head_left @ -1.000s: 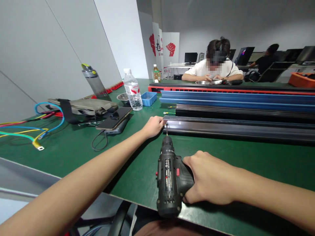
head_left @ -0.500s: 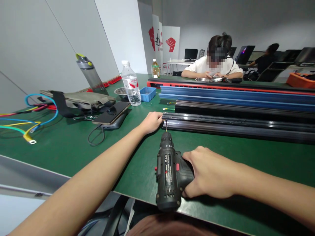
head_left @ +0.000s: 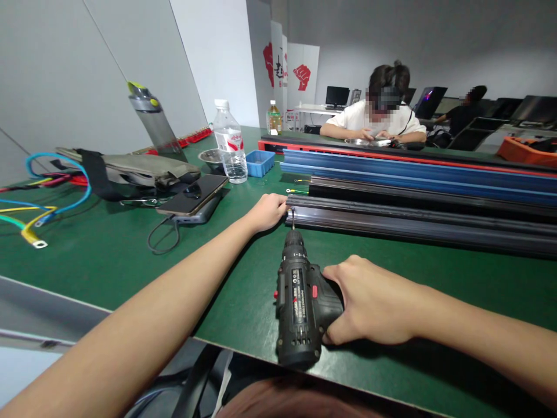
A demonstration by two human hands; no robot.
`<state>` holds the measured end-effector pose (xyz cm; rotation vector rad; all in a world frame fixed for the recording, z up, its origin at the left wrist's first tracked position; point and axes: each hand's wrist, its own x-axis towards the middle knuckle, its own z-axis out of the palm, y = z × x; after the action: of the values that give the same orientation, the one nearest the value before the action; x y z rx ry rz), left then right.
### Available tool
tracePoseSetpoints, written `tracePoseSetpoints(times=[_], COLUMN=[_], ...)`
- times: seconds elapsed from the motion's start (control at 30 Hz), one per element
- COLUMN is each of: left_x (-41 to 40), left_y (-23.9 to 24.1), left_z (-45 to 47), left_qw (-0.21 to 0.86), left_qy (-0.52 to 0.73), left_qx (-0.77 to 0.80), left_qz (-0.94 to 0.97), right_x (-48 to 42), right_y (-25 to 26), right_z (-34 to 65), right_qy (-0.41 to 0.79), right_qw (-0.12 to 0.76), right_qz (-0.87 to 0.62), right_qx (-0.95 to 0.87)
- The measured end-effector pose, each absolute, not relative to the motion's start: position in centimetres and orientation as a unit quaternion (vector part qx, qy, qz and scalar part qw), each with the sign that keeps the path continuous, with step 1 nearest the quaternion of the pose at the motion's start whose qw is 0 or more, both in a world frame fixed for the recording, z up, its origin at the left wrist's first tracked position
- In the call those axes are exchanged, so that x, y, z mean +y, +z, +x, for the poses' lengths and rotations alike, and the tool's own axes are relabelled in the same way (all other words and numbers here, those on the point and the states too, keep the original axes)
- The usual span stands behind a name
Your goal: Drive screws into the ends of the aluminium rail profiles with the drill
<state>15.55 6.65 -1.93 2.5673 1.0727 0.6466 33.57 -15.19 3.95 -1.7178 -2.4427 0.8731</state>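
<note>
In the head view, my right hand (head_left: 369,302) wraps round the grip of a black cordless drill (head_left: 299,307), which lies low over the table and points away from me. Its thin bit meets the left end of a long dark metal profile (head_left: 374,223). At that same end, my left hand (head_left: 268,212) is closed on the profile, its fingertips partly hidden behind it. Just beyond lies another dark profile (head_left: 391,196), with a green-yellow wire (head_left: 299,191) ending in a ring lug at its left end.
Blue profiles (head_left: 391,169) and a long red-and-black bar (head_left: 348,150) lie farther back. To the left are a water bottle (head_left: 232,145), blue bin (head_left: 260,164), phone (head_left: 195,194), grey bag (head_left: 139,169) and loose cables (head_left: 32,235). Across the table sits a person (head_left: 374,119).
The near profile has turned slightly, so more of its lower face shows. My view has shifted a little; both hands keep their holds, and the drill's bit stays at the profile's end.
</note>
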Motion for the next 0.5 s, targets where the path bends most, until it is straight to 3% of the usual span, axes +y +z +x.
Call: tracePoseSetpoints(times=[0.5], left_x=[6.86], left_y=[-2.05], left_z=[15.47], left_qw=[0.126], left_qy=[0.208], left_qx=[0.365], left_qz=[0.899], right_x=[-14.96], right_y=[3.78], right_z=[33.58], right_qy=[0.286], right_qw=[0.009], right_qz=[-0.558], right_qx=[-0.779])
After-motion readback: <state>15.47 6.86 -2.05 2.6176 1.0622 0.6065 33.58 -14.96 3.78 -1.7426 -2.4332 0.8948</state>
